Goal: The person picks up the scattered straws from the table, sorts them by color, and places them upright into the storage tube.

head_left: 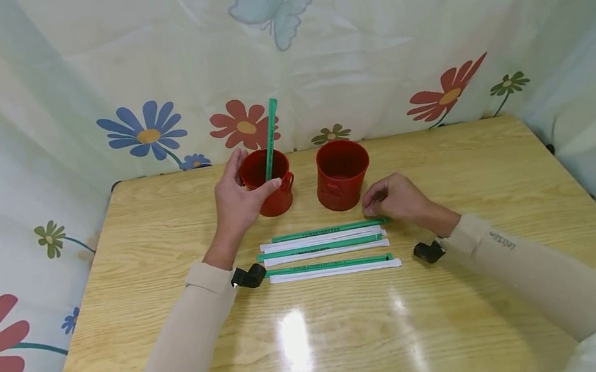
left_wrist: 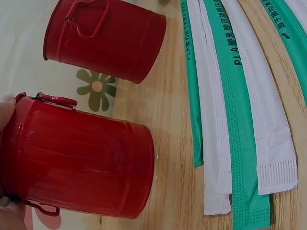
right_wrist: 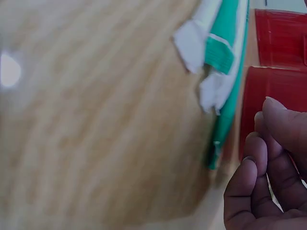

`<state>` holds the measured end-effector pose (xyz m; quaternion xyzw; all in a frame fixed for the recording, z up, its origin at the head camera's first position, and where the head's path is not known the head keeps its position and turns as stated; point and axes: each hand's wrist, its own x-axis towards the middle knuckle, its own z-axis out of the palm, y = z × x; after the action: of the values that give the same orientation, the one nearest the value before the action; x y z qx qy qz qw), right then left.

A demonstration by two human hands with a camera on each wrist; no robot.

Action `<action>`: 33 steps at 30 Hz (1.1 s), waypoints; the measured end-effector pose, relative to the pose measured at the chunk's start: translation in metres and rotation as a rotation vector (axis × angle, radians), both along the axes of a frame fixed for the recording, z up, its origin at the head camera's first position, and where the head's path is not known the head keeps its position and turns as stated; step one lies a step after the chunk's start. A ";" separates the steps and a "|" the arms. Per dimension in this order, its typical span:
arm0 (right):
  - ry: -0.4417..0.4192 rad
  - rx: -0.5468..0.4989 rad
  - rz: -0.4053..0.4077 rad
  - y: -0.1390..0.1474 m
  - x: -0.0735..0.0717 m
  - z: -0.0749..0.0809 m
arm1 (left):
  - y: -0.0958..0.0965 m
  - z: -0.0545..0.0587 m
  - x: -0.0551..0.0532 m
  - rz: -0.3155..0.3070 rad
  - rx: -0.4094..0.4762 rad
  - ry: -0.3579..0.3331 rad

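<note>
1. You have two red buckets, side by side: the left bucket (head_left: 277, 203) and the right bucket (head_left: 342, 195), with a narrow gap between them.
2. Your left hand (head_left: 241, 198) grips the left bucket at its rim, thumb on the near side.
3. One green straw (head_left: 271, 135) stands in that bucket, leaning slightly right, its upper part above the rim.
4. Your right hand (head_left: 396, 199) is curled narrow, thumb near the fingertips, with nothing visible in it; it is just beside the right bucket and near the back straw's right end.
5. At least three wrapped green straws (head_left: 319, 247) and three white straws (head_left: 337, 250) lie crosswise before the buckets; overlap hides the exact count.
6. The back edge of the table (head_left: 355, 359) runs just behind the buckets, against the curtain (head_left: 371, 57).
7. Your widest room is on your side of the straws; both side edges lie well apart from them.
</note>
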<state>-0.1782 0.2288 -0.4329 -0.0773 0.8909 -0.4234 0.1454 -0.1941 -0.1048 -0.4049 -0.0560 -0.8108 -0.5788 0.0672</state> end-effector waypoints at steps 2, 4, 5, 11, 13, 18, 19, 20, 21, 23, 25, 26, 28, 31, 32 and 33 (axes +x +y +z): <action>-0.025 -0.009 -0.003 0.000 0.001 -0.003 | 0.000 0.001 0.000 -0.001 0.000 -0.002; -0.036 -0.019 -0.003 0.001 0.002 -0.005 | 0.000 0.001 0.000 -0.002 -0.001 -0.002; -0.037 -0.019 -0.002 0.002 0.002 -0.006 | 0.001 0.001 -0.001 -0.001 -0.001 -0.001; -0.007 0.022 0.027 0.002 0.006 -0.009 | 0.001 0.001 0.000 0.001 -0.002 -0.003; 0.006 0.038 0.036 0.001 0.008 -0.008 | 0.001 0.001 0.000 0.002 -0.002 -0.004; 0.021 0.049 0.061 -0.002 0.010 -0.009 | 0.001 0.002 0.000 -0.003 0.000 0.001; 0.024 0.049 0.069 -0.002 0.010 -0.009 | 0.001 0.002 0.000 -0.004 0.000 0.001; 0.027 0.053 0.076 -0.002 0.010 -0.010 | 0.001 0.001 0.000 -0.003 0.001 0.000; 0.032 0.060 0.085 -0.003 0.010 -0.010 | 0.001 0.001 0.000 -0.003 0.001 -0.003; 0.040 0.080 0.104 -0.003 0.009 -0.012 | 0.001 0.001 0.000 -0.001 0.002 -0.009; 0.057 0.100 0.135 -0.003 0.009 -0.013 | 0.001 0.001 0.000 0.000 0.002 -0.011; 0.065 0.108 0.147 -0.003 0.009 -0.014 | 0.001 0.001 0.000 0.000 0.001 -0.012; 0.087 0.119 0.177 -0.002 0.008 -0.014 | 0.002 0.001 0.000 0.000 -0.001 -0.009; 0.113 0.116 0.225 -0.001 0.007 -0.014 | 0.002 0.002 -0.001 -0.001 -0.002 -0.001; 0.117 0.115 0.238 -0.001 0.007 -0.014 | 0.002 0.002 -0.001 -0.002 -0.003 -0.002; 0.123 0.115 0.251 -0.001 0.007 -0.014 | 0.001 0.002 -0.001 -0.002 -0.003 -0.001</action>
<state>-0.1714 0.2282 -0.4465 -0.2053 0.9042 -0.3445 0.1468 -0.1947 -0.1033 -0.4029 -0.0566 -0.8116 -0.5777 0.0659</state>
